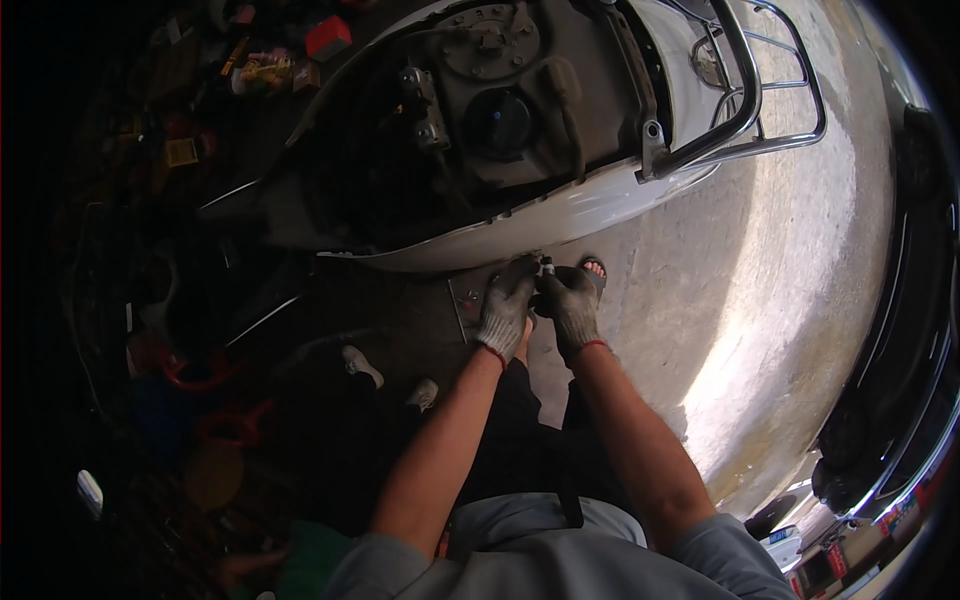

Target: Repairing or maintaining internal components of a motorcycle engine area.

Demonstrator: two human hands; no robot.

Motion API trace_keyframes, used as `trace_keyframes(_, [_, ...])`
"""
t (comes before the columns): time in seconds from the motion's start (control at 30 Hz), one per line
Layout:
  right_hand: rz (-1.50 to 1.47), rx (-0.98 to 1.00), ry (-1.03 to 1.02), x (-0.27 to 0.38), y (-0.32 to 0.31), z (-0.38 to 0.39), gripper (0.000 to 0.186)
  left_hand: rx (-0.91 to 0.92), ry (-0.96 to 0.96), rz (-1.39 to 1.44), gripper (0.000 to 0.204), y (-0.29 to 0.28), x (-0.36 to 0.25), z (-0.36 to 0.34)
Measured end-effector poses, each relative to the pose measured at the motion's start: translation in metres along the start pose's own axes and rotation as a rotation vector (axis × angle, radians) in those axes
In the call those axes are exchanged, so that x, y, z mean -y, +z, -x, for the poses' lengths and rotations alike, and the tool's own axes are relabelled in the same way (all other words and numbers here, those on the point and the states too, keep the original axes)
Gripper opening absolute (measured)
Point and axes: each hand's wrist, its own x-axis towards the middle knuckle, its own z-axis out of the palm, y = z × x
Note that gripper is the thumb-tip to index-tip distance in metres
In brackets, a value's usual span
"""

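My left hand [510,305] and my right hand [570,308], both in dirty grey work gloves with red cuffs, are close together below the scooter's side. Between their fingertips sits a small part with a silver and black end [546,266]; its kind is too small to tell. The fingers of both hands are closed around it. Just beyond them is the white side panel [560,222] of a scooter with its seat off. The open top shows a round black fuel cap [497,122] and a bolted round plate [491,42].
A chrome rear rack [755,100] juts out at the upper right. A thin metal rod [457,310] lies on the floor left of my hands. Another person's shoes [362,366] stand nearby. A red box [328,38] and clutter fill the dark upper left. A dark vehicle [915,300] stands far right.
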Motion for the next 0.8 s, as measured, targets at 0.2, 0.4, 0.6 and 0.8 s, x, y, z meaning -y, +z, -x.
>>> trace_keyframes(0.2, [0.032, -0.065, 0.01, -0.001, 0.003, -0.001, 0.033, -0.027, 0.033, 0.04, 0.029, 0.006, 0.0, 0.002])
trace_keyframes(0.4, [0.091, -0.073, -0.05, -0.001, 0.004, 0.003, 0.031, -0.033, 0.014, 0.121, 0.031, 0.007, 0.002, 0.001])
trace_keyframes(0.6, [0.151, -0.138, -0.134, -0.02, 0.002, -0.014, 0.034, -0.043, -0.026, 0.178, 0.031, 0.011, 0.001, 0.001])
trace_keyframes(0.8, [0.141, -0.087, -0.138, -0.02, 0.006, -0.011, 0.032, -0.04, -0.002, 0.122, 0.03, 0.009, -0.005, 0.004])
